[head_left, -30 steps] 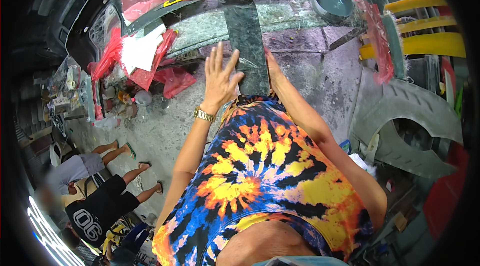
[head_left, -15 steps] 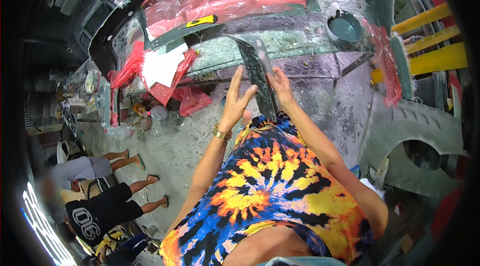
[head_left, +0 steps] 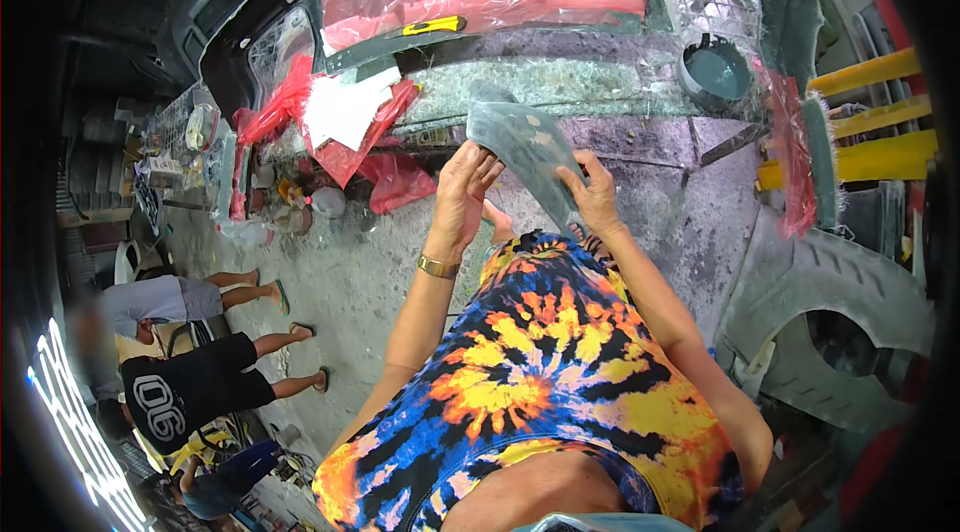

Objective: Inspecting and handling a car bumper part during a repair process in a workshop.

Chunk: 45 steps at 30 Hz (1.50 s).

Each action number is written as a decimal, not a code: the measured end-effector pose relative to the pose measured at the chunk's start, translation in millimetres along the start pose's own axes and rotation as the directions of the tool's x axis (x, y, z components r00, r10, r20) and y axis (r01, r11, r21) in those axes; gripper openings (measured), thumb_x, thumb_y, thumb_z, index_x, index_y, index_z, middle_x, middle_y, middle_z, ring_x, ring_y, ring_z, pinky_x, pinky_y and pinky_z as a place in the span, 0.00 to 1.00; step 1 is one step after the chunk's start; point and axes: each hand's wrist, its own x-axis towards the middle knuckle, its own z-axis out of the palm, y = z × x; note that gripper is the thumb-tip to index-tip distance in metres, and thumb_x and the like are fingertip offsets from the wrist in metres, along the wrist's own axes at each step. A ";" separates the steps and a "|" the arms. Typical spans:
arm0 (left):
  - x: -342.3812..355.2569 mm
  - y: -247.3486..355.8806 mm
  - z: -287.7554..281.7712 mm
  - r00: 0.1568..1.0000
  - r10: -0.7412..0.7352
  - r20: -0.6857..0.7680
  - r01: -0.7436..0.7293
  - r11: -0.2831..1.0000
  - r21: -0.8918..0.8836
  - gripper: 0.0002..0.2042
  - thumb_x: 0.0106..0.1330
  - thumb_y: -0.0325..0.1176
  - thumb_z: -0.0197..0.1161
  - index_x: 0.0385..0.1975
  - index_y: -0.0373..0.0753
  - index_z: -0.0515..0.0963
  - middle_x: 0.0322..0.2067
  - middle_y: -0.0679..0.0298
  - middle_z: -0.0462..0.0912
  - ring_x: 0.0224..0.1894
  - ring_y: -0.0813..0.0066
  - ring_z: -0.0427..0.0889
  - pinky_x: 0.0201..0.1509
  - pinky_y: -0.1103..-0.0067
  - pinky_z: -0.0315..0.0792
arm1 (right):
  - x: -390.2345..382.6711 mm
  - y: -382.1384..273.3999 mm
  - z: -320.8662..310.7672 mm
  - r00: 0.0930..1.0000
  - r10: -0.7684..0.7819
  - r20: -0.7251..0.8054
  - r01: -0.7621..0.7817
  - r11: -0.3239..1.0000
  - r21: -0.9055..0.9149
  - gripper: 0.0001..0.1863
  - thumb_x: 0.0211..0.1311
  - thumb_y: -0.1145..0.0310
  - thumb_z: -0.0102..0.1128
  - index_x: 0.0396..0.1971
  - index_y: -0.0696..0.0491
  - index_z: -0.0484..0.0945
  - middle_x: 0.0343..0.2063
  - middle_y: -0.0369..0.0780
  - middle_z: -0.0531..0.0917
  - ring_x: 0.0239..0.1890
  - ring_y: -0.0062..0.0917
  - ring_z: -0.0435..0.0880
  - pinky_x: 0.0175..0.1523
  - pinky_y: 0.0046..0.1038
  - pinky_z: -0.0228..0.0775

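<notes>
Both hands hold a thin grey-green curved sheet [head_left: 522, 144], like a fibreglass piece, raised in front of my chest. My left hand [head_left: 462, 194], with a gold bracelet at the wrist, grips its left lower edge. My right hand [head_left: 597, 194] grips its right lower edge. The sheet tilts, its upper end toward a large car bumper mould [head_left: 560, 82] covered in rough fibreglass and red plastic film.
A yellow utility knife [head_left: 430, 27] lies on the mould. White paper and red plastic [head_left: 345, 117] hang at its left. A grey fender panel [head_left: 840, 302] stands at right, yellow bars [head_left: 870, 132] behind it. Two people [head_left: 190, 352] sit at lower left on the concrete floor.
The sheet lay flat against the mould under my left palm; both hands have since lifted it off and turned it edge-on, holding it up nearer to me.
</notes>
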 end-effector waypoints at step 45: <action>-23.2 27.2 -17.9 0.980 0.197 -0.015 -0.172 0.892 0.419 0.13 0.62 0.28 0.65 0.47 0.35 0.78 0.29 0.72 0.77 0.30 0.86 0.73 0.35 0.87 0.69 | -6.2 -9.4 -33.7 0.870 -0.422 0.255 0.479 0.846 -0.235 0.18 0.48 0.82 0.61 0.41 0.51 0.75 0.38 0.40 0.81 0.39 0.37 0.82 0.42 0.33 0.76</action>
